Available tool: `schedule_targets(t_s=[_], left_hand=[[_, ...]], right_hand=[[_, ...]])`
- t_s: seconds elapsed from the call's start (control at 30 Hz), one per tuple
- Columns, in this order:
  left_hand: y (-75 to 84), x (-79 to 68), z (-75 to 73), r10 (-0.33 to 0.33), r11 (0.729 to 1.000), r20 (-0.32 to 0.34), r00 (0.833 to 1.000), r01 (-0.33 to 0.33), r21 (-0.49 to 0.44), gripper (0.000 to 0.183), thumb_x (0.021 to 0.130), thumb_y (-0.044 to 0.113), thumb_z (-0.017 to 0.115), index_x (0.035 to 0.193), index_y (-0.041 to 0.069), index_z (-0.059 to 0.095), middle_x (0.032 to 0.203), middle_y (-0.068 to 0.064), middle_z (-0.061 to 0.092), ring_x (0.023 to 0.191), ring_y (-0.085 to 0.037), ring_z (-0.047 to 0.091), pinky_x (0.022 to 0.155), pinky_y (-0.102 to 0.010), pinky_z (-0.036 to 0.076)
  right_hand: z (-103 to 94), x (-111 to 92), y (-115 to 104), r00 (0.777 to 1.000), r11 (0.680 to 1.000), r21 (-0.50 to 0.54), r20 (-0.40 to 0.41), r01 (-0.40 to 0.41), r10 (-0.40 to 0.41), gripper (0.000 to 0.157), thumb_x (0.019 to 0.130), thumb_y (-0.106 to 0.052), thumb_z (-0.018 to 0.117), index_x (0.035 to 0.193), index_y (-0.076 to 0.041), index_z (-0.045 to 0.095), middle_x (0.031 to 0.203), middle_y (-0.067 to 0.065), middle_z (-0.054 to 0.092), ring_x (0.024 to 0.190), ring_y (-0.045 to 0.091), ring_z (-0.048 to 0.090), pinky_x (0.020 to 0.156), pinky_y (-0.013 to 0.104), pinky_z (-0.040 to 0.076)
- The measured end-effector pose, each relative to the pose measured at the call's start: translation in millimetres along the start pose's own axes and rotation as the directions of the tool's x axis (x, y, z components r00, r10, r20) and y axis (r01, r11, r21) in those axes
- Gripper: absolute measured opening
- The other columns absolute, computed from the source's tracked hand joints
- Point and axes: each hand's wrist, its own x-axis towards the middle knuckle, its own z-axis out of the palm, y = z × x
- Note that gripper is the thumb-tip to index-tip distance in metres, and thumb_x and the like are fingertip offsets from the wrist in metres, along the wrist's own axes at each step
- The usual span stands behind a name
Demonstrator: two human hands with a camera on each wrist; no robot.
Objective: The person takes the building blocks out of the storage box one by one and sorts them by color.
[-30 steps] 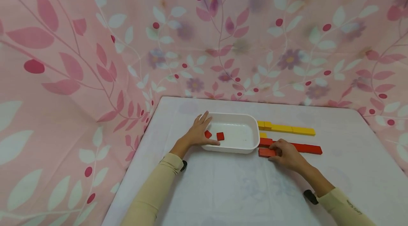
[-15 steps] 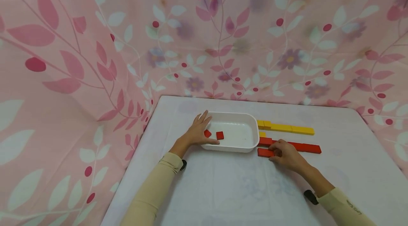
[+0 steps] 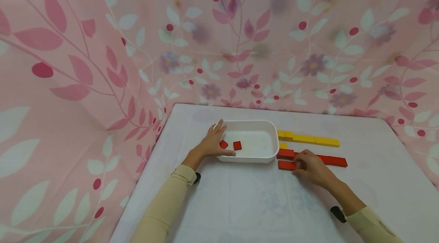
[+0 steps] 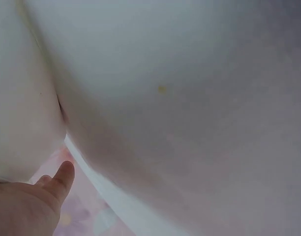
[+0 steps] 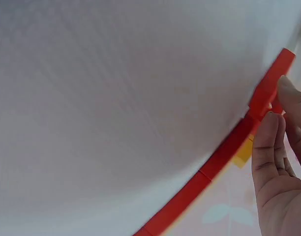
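Note:
My left hand point(image 3: 212, 144) spreads over the left end of a white rectangular tray point(image 3: 258, 160), fingers at its far left corner and thumb along the near rim. Two small red square pieces, one point(image 3: 237, 145) in plain sight and one point(image 3: 223, 144) beside the left hand, lie in the tray. To the right of the tray, my right hand point(image 3: 314, 168) pinches the right end of a flat red block point(image 3: 285, 165) between thumb and fingers. This block lies in front of a row of red blocks point(image 3: 335, 161); the hand hides part of both.
Behind the red row runs a line of yellow blocks point(image 3: 326, 142), with a raised piece point(image 3: 289, 135) near the tray. One short yellow block point(image 3: 283, 146) shows between the rows. A white cloth point(image 3: 240, 205) covers the table, and a pink floral curtain point(image 3: 260, 45) hangs behind.
My right hand has shifted slightly to the right along the red block, so a little more of its left part shows. The left hand and the tray stay in place.

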Motion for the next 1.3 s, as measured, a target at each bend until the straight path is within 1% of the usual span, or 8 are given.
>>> schedule_targets(t_s=[0.33, 0.47, 0.67, 0.87, 0.93, 1.03, 1.17, 1.3], left_hand=[[6.4, 3.5, 3.4, -0.016, 0.999, 0.019, 1.0, 0.015, 0.052, 0.13, 0.064, 0.078, 0.072, 0.16, 0.013, 0.015, 0.169, -0.005, -0.001, 0.153, -0.037, 0.003, 0.114, -0.06, 0.032], [6.1, 3.9, 2.3, -0.016, 0.998, 0.024, 1.0, 0.015, 0.06, 0.13, 0.063, 0.079, 0.072, 0.16, 0.015, 0.013, 0.169, -0.005, -0.002, 0.153, -0.037, 0.004, 0.114, -0.061, 0.032], [5.0, 2.6, 1.7, -0.014, 0.998, 0.016, 1.0, 0.013, 0.065, 0.131, 0.063, 0.078, 0.073, 0.16, 0.014, 0.012, 0.169, -0.006, -0.001, 0.153, -0.037, 0.005, 0.117, -0.059, 0.029], [6.0, 1.9, 0.4, -0.029, 0.995, 0.015, 0.999, 0.028, 0.096, 0.131, 0.065, 0.08, 0.07, 0.16, 0.015, 0.008, 0.169, -0.003, -0.001, 0.154, -0.035, 0.005, 0.116, -0.061, 0.029], [6.6, 1.5, -0.4, -0.028, 0.994, 0.011, 1.0, 0.027, 0.102, 0.132, 0.065, 0.081, 0.069, 0.16, 0.015, 0.006, 0.169, -0.003, 0.0, 0.154, -0.034, 0.006, 0.115, -0.063, 0.03], [7.6, 0.8, -1.0, -0.03, 0.995, 0.015, 0.999, 0.028, 0.095, 0.134, 0.064, 0.082, 0.069, 0.16, 0.015, 0.004, 0.169, -0.004, 0.0, 0.154, -0.035, 0.007, 0.114, -0.064, 0.029], [8.7, -0.3, -0.8, -0.037, 0.995, 0.015, 0.999, 0.036, 0.091, 0.134, 0.063, 0.081, 0.071, 0.161, 0.019, 0.003, 0.168, -0.005, 0.0, 0.153, -0.035, 0.009, 0.115, -0.063, 0.028], [8.2, -0.8, -1.4, -0.024, 0.996, 0.001, 1.0, 0.023, 0.086, 0.131, 0.064, 0.079, 0.072, 0.161, 0.019, 0.006, 0.168, -0.007, 0.003, 0.154, -0.035, 0.008, 0.116, -0.062, 0.028]], right_hand=[[-9.2, -1.0, -5.2, 0.974, 0.989, 0.002, -0.169, 0.151, -0.149, 0.03, 0.077, -0.007, 0.084, 0.103, -0.01, 0.069, 0.095, 0.004, 0.062, 0.073, 0.008, 0.053, 0.064, 0.017, 0.054], [-3.5, 3.6, -11.2, 0.96, 0.979, 0.033, -0.207, 0.2, -0.189, 0.03, 0.076, -0.006, 0.084, 0.102, -0.01, 0.069, 0.092, 0.003, 0.063, 0.071, 0.007, 0.054, 0.064, 0.017, 0.055], [5.1, 13.0, -26.5, 0.952, 0.97, 0.085, -0.23, 0.226, -0.202, 0.033, 0.077, -0.008, 0.085, 0.106, -0.01, 0.068, 0.09, 0.0, 0.062, 0.071, 0.006, 0.054, 0.065, 0.017, 0.055], [7.5, 37.3, -44.6, 0.916, 0.922, 0.174, -0.275, 0.346, -0.292, 0.041, 0.076, -0.01, 0.086, 0.112, -0.009, 0.066, 0.094, 0.003, 0.064, 0.072, 0.008, 0.057, 0.066, 0.019, 0.056], [8.8, 47.6, -50.6, 0.911, 0.907, 0.204, -0.274, 0.369, -0.309, 0.041, 0.076, -0.012, 0.086, 0.113, -0.01, 0.066, 0.098, 0.005, 0.065, 0.074, 0.009, 0.059, 0.069, 0.019, 0.057], [13.5, 61.9, -57.0, 0.921, 0.901, 0.241, -0.242, 0.361, -0.304, 0.043, 0.078, -0.017, 0.085, 0.115, -0.012, 0.065, 0.103, 0.006, 0.064, 0.078, 0.009, 0.061, 0.073, 0.019, 0.057], [22.3, 77.8, -64.1, 0.951, 0.897, 0.325, -0.176, 0.3, -0.254, 0.045, 0.079, -0.021, 0.084, 0.118, -0.012, 0.064, 0.11, 0.013, 0.063, 0.081, 0.012, 0.062, 0.076, 0.019, 0.056], [34.0, 92.5, -71.1, 0.967, 0.882, 0.397, -0.114, 0.254, -0.228, 0.047, 0.08, -0.021, 0.084, 0.12, -0.009, 0.063, 0.116, 0.021, 0.061, 0.082, 0.016, 0.064, 0.076, 0.018, 0.056]])
